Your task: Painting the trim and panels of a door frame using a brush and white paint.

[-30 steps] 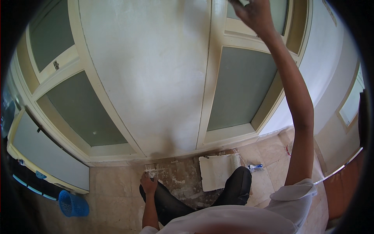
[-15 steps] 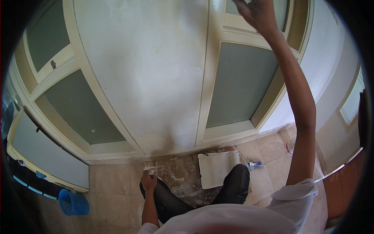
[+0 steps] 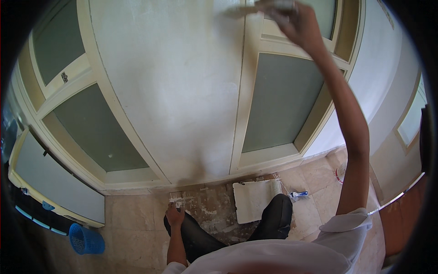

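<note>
My right hand (image 3: 294,20) is raised high at the top, closed around a thin-handled tool that looks like a paintbrush (image 3: 242,11). Motion blurs its tip, which reaches left over the frame edge to the white wall panel (image 3: 182,82). Low on the left, my left hand (image 3: 174,213) rests on my left knee, fingers draped over it and nothing plainly held. White smears mark the floor just beyond those fingers. Between my knees and the wall lies a paint tray (image 3: 251,201) coated in white, with a white roller (image 3: 276,186) along its right side.
Frosted-glass panels in cream frames (image 3: 283,100) flank the wall panel. Right of the tray lies a blue-handled brush (image 3: 299,194). A blue basket (image 3: 86,238) stands at lower left by a pale cabinet door (image 3: 54,178). Paint-stained covering (image 3: 207,205) lies on the tiles.
My right hand has moved slightly left and down, bringing the paintbrush into view against the wall panel. The left hand stays on the knee.
</note>
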The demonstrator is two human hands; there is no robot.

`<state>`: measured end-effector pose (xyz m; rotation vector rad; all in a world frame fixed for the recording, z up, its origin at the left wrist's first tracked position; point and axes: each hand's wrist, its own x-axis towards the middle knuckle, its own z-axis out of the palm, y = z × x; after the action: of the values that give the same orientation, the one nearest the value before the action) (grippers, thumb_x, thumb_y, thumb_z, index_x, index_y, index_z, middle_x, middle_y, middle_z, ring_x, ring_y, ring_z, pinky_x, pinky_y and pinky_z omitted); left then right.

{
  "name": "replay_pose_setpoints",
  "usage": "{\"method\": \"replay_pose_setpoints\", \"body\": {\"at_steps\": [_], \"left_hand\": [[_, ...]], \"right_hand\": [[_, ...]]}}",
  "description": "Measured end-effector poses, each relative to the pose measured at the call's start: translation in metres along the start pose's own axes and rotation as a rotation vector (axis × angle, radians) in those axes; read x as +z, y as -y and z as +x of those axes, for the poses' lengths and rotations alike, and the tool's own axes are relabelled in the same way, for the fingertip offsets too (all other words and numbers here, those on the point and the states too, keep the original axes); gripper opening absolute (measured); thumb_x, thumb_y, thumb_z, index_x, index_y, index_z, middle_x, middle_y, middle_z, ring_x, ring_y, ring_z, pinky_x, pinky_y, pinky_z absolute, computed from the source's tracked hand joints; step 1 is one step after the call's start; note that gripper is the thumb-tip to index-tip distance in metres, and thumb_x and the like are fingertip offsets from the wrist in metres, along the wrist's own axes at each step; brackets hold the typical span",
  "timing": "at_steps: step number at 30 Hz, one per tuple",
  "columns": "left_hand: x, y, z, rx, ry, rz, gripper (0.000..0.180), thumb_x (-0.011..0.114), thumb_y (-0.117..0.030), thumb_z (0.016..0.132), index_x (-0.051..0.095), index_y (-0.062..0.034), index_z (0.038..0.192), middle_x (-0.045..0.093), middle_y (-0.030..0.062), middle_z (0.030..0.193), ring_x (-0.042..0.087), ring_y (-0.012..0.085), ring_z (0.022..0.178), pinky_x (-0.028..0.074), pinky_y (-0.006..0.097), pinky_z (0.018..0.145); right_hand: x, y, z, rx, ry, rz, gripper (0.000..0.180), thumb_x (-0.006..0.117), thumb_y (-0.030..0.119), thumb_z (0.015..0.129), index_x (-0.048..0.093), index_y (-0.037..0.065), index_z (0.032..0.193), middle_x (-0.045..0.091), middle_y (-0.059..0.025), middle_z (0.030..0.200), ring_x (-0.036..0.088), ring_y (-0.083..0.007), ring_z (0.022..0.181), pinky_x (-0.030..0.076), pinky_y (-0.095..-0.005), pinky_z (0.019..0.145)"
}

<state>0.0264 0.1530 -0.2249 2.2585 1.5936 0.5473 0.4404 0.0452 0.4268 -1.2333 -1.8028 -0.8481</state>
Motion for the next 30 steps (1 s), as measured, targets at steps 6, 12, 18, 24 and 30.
{"method": "replay_pose_setpoints", "body": {"at_steps": [6, 12, 18, 24, 30], "left_hand": [[-0.002, 0.001, -0.001, -0.011, 0.036, -0.005, 0.050, 0.069, -0.028, 0.081, 0.058, 0.0020, 0.119, 0.056, 0.0199, 0.125, 0.057, 0.0375, 0.112, 0.046, 0.046, 0.096], [0.001, 0.003, 0.000, -0.029, 0.026, 0.018, 0.052, 0.069, -0.029, 0.082, 0.056, 0.0018, 0.122, 0.056, 0.0201, 0.125, 0.057, 0.0378, 0.113, 0.046, 0.046, 0.096], [0.008, 0.014, -0.001, -0.020, -0.020, 0.042, 0.051, 0.068, -0.029, 0.082, 0.056, 0.0006, 0.122, 0.055, 0.0199, 0.127, 0.055, 0.0375, 0.115, 0.044, 0.048, 0.098], [0.009, 0.002, 0.003, -0.006, -0.009, 0.016, 0.051, 0.068, -0.029, 0.082, 0.057, 0.0003, 0.123, 0.054, 0.0196, 0.129, 0.053, 0.0364, 0.119, 0.044, 0.046, 0.099], [0.010, 0.004, 0.003, -0.013, -0.014, 0.012, 0.051, 0.068, -0.030, 0.082, 0.057, 0.0008, 0.121, 0.054, 0.0192, 0.129, 0.053, 0.0368, 0.118, 0.044, 0.047, 0.099]], "right_hand": [[-0.026, 0.014, 0.082, -0.219, -0.265, -0.193, 0.007, 0.065, 0.007, 0.091, 0.069, 0.003, 0.096, 0.071, -0.0075, 0.085, 0.064, -0.0094, 0.071, 0.052, -0.0259, 0.059], [0.012, 0.000, 0.026, -0.344, -0.146, -0.368, 0.020, 0.070, 0.007, 0.085, 0.069, 0.007, 0.105, 0.071, -0.0076, 0.099, 0.068, -0.0213, 0.073, 0.057, -0.0316, 0.068], [0.019, 0.008, -0.022, -0.250, -0.043, -0.253, 0.025, 0.068, -0.001, 0.084, 0.071, 0.008, 0.107, 0.071, -0.0075, 0.108, 0.070, -0.0235, 0.090, 0.055, -0.0304, 0.076], [-0.001, 0.023, 0.028, -0.240, -0.211, -0.209, 0.017, 0.069, 0.001, 0.085, 0.069, 0.002, 0.102, 0.072, -0.0105, 0.096, 0.070, -0.0220, 0.085, 0.059, -0.0321, 0.077], [0.001, 0.027, 0.006, -0.176, -0.027, -0.197, 0.013, 0.069, 0.003, 0.086, 0.070, 0.001, 0.099, 0.072, -0.0112, 0.096, 0.070, -0.0190, 0.084, 0.058, -0.0311, 0.074]]}}
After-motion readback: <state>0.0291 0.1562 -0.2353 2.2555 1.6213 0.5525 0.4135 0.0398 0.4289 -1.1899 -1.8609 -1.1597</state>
